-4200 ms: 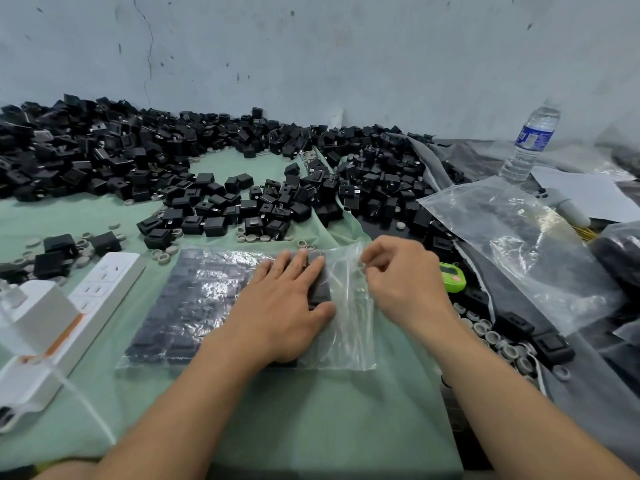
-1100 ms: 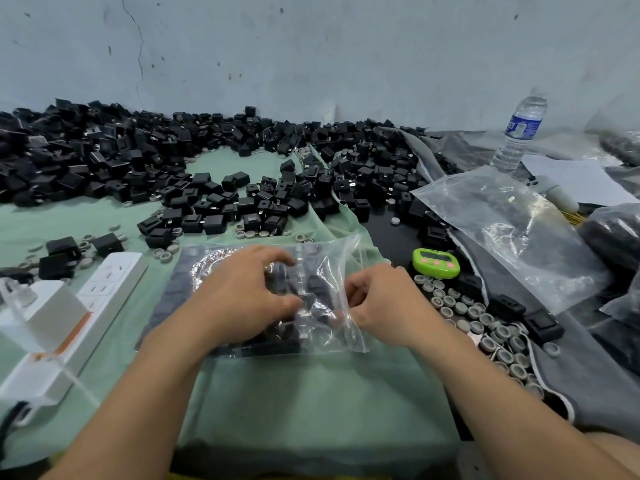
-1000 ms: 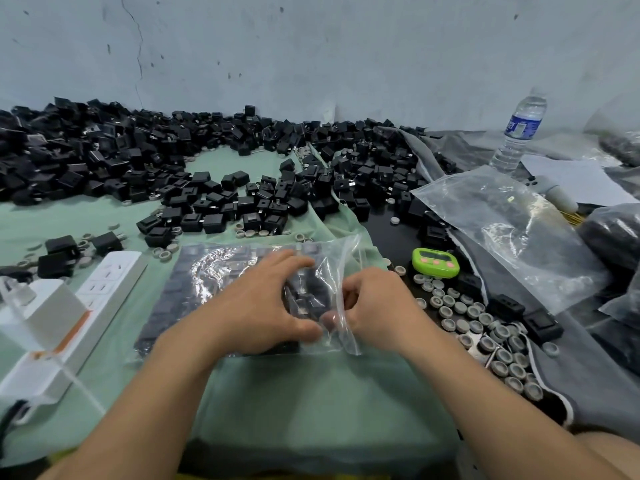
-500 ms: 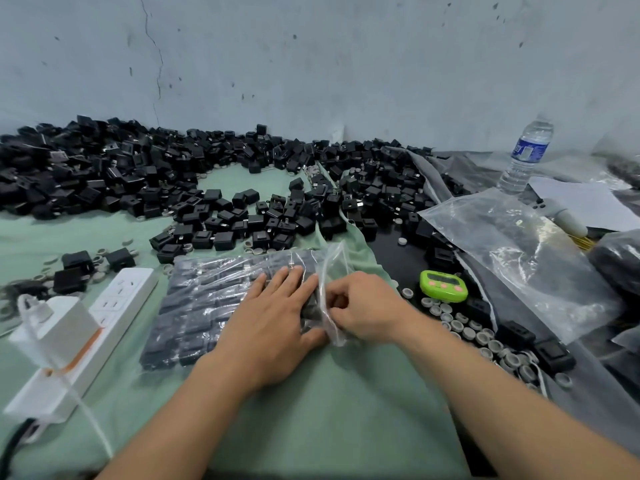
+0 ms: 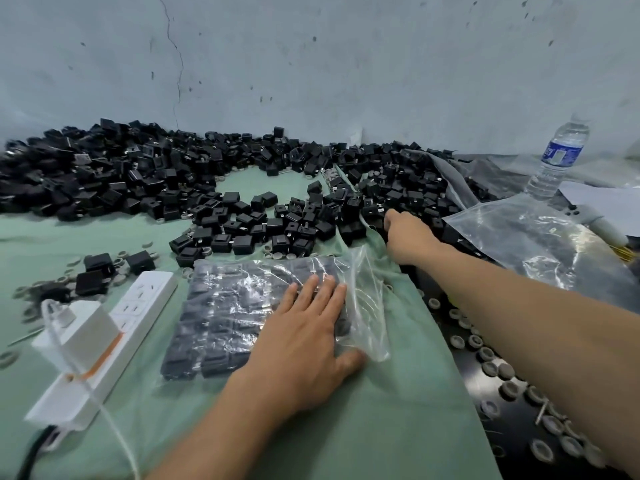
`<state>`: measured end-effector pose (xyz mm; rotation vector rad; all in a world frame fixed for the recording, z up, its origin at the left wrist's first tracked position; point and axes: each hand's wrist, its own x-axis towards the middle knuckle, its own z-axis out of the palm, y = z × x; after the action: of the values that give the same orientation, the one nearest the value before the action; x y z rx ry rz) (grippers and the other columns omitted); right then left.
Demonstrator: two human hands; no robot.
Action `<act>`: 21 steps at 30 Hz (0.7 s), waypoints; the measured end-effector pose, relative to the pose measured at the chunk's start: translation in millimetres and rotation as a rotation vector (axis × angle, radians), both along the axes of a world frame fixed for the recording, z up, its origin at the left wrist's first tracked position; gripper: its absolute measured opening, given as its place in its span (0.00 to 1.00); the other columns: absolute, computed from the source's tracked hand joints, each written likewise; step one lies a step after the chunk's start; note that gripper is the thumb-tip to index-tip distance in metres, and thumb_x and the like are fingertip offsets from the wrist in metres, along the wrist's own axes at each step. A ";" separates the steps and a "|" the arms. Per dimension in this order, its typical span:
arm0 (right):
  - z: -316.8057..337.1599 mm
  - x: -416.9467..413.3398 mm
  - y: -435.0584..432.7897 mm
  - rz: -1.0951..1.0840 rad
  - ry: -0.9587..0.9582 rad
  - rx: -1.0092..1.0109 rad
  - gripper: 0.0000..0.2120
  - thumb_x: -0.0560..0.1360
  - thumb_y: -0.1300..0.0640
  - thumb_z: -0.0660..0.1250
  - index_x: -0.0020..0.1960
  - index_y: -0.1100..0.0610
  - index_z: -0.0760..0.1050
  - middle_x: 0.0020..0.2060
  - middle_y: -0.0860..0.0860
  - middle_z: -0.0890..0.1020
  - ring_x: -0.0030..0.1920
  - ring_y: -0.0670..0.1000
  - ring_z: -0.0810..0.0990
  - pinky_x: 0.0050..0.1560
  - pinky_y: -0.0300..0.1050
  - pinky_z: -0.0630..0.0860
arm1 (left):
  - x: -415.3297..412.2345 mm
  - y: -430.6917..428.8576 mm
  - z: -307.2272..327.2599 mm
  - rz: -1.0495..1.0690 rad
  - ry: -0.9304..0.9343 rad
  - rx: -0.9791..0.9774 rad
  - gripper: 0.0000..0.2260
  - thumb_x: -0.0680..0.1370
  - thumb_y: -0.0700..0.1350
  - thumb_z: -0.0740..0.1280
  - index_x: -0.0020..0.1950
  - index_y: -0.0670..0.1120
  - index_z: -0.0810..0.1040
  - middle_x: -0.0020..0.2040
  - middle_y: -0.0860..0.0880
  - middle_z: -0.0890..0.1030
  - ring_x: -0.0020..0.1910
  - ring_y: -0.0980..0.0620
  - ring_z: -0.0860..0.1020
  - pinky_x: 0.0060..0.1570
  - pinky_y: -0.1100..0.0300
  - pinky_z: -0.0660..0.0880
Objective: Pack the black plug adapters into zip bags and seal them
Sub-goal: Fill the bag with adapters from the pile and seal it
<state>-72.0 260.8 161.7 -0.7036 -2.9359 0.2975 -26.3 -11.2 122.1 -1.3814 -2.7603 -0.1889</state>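
A clear zip bag (image 5: 235, 306) filled with rows of black plug adapters lies flat on the green cloth (image 5: 381, 427). Its open mouth faces right, and the loose plastic there stands up. My left hand (image 5: 304, 344) presses flat on the bag's right part, fingers straight and thumb beside the mouth. My right hand (image 5: 408, 237) reaches far forward into the loose black plug adapters (image 5: 391, 192) at the right of the pile. Its fingertips are hidden among them, so I cannot tell whether it holds one. A smaller cluster of adapters (image 5: 263, 223) lies just beyond the bag.
A white power strip (image 5: 138, 306) with a white charger (image 5: 79, 330) plugged in lies left of the bag. Empty clear bags (image 5: 540, 244) and a water bottle (image 5: 557, 157) are at the right. Several grey round caps (image 5: 502, 368) lie under my right forearm.
My right hand has let go of the bag's mouth and moved forward to the adapter pile. My left hand stays flat on the bag, which has settled flat.
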 end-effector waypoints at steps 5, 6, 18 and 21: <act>24.8 55.8 -10.0 -0.100 0.239 -0.101 0.10 0.75 0.59 0.71 0.51 0.53 0.70 0.45 0.52 0.77 0.45 0.56 0.77 0.41 0.49 0.72 | 0.3 -1.8 28.9 -0.016 -0.332 0.095 0.40 0.71 0.70 0.58 0.82 0.60 0.54 0.82 0.58 0.55 0.80 0.54 0.55 0.80 0.48 0.53; 30.7 74.2 -19.2 -0.077 0.274 -0.167 0.12 0.73 0.57 0.74 0.50 0.51 0.72 0.43 0.50 0.77 0.44 0.54 0.78 0.40 0.47 0.71 | 5.0 -0.7 33.7 0.027 -0.421 0.253 0.33 0.71 0.69 0.59 0.75 0.61 0.68 0.73 0.60 0.72 0.72 0.56 0.70 0.73 0.49 0.67; 8.7 146.6 -91.5 0.156 0.233 -0.461 0.19 0.68 0.63 0.75 0.50 0.41 0.85 0.42 0.45 0.85 0.38 0.43 0.80 0.41 0.33 0.74 | 27.4 19.5 48.1 0.367 -0.440 0.346 0.07 0.75 0.57 0.68 0.37 0.62 0.81 0.28 0.59 0.81 0.29 0.60 0.78 0.31 0.61 0.72; 8.6 138.6 -90.6 0.200 0.217 -0.455 0.19 0.68 0.64 0.74 0.48 0.40 0.85 0.35 0.38 0.82 0.36 0.40 0.79 0.40 0.31 0.75 | 23.1 18.7 50.5 0.294 -0.514 0.412 0.09 0.75 0.52 0.69 0.37 0.66 0.80 0.29 0.59 0.81 0.27 0.60 0.78 0.31 0.61 0.73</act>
<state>66.7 170.2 170.3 -0.3828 -2.7474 1.0136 -3.2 7.5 172.5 -0.9062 -3.0054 -1.1632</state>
